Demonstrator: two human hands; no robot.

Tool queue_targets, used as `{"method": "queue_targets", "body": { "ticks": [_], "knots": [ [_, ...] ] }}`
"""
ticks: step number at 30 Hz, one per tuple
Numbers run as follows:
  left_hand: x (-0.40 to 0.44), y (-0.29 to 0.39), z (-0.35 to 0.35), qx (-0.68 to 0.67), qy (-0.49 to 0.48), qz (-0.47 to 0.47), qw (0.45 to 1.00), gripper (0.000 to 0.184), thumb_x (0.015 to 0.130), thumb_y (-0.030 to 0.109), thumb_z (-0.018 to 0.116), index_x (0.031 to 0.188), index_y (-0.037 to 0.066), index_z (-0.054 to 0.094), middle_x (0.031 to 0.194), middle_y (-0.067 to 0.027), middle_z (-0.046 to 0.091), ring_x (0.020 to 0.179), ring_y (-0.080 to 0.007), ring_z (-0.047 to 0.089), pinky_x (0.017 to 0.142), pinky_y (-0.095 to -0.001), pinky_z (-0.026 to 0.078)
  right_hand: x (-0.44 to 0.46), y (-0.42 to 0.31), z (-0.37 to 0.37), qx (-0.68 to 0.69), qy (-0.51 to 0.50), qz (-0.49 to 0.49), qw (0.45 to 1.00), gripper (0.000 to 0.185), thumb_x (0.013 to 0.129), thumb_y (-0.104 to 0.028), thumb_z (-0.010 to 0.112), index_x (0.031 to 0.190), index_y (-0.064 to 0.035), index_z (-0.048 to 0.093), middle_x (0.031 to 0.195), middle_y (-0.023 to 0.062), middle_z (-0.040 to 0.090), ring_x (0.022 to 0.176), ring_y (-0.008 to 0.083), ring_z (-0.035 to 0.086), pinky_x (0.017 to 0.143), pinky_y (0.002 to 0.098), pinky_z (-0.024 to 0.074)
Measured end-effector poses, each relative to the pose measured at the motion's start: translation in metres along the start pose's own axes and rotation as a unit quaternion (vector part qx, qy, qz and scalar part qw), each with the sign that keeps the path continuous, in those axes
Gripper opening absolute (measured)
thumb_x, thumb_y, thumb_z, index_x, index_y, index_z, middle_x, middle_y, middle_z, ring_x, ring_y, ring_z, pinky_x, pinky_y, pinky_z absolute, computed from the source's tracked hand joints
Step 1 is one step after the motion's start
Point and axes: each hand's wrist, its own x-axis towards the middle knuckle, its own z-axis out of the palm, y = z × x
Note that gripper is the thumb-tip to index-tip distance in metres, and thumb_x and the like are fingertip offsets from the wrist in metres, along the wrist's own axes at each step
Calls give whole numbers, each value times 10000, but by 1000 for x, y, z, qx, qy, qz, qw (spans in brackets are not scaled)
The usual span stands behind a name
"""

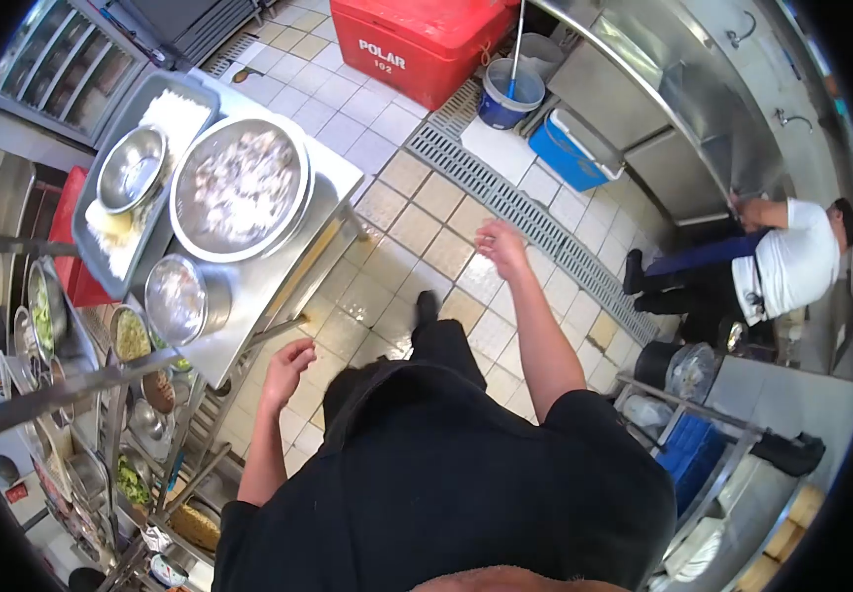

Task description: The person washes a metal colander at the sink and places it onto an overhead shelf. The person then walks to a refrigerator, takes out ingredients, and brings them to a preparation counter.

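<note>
My left hand (290, 373) hangs in the air just off the corner of the steel table (333, 187), its fingers loosely bent and apart, with nothing in it. My right hand (501, 247) is held out over the tiled floor, fingers slightly curled and apart, also holding nothing. Closest to my left hand on the table is a steel pot (182, 301) with pale contents. Behind it stands a large steel bowl (242, 187) full of pale pieces that look like raw meat or seafood. A grey tub (212, 97) beside it carries white grains and a smaller steel bowl (133, 168).
A drain grate (535, 212) crosses the floor ahead. Beyond it are a red cooler box (417, 44), a blue bucket (510, 96) and a blue cooler (572, 153). At right, a person in a white shirt (791, 261) bends at the sink. Food containers (133, 335) fill the left side.
</note>
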Motion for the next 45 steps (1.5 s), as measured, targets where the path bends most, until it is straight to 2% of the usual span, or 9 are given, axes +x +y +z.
{"method": "queue_targets", "body": {
  "ticks": [11,15,16,18,21,26,33,36,45],
  "knots": [
    [113,305,29,-156,-22,194,968,276,873,36,552,1142,-24,569,1087,-111,624,959,-167,607,873,-291,454,167,-183,70,-379,-177,-11,908,242,854,-244,579,955,-25,594,883,79,626,729,185,614,658,287,487],
    [191,362,-1,-183,41,215,958,257,868,29,550,1116,-31,579,1079,-110,625,958,-164,605,870,-281,450,257,-204,-44,-757,-131,-76,636,345,781,-291,566,936,13,620,826,193,637,804,295,624,715,400,477],
    [204,377,-7,-182,67,211,958,253,867,28,550,1111,-32,580,1077,-110,625,955,-163,605,869,-279,449,276,-194,-101,-663,-68,23,745,358,780,-331,544,882,3,623,859,217,629,825,371,605,725,438,459],
    [228,397,-21,-196,85,209,954,244,863,27,550,1098,-29,588,1052,-90,627,954,-157,602,870,-274,445,286,-217,-169,-825,-269,-116,483,328,841,-330,487,832,-33,628,785,195,627,669,293,615,592,437,464],
    [256,427,-44,-136,122,216,959,240,860,30,554,1091,-19,595,1020,-74,630,955,-151,601,866,-276,446,271,-245,-178,-667,-117,214,704,245,866,-295,496,845,-86,623,677,87,576,570,211,562,519,391,448],
    [302,456,-77,-72,231,168,956,249,834,30,586,1077,-21,597,993,-96,633,930,-165,602,840,-283,459,363,-295,-122,-600,-125,331,718,188,851,-272,552,892,-99,614,702,54,582,600,192,568,534,363,454],
    [401,518,-128,-55,372,120,919,285,812,6,602,1097,-7,591,975,-120,628,878,-179,599,814,-281,462,634,-405,222,-664,-174,-43,726,126,756,-126,565,633,-98,553,614,29,507,506,171,488,450,336,402],
    [408,539,-161,-72,422,111,897,286,811,-6,596,1096,-12,591,970,-111,625,883,-173,599,819,-277,462,759,-423,379,-570,-189,-41,798,200,828,-216,563,676,-86,559,583,42,528,485,141,502,410,302,392],
    [422,513,-338,-139,601,61,785,313,826,35,601,1136,-5,583,1017,-96,634,853,-144,599,799,-279,474,730,-412,858,-560,-473,-181,656,284,875,-270,579,993,-14,611,785,68,629,648,125,578,574,282,468]
  ]
}}
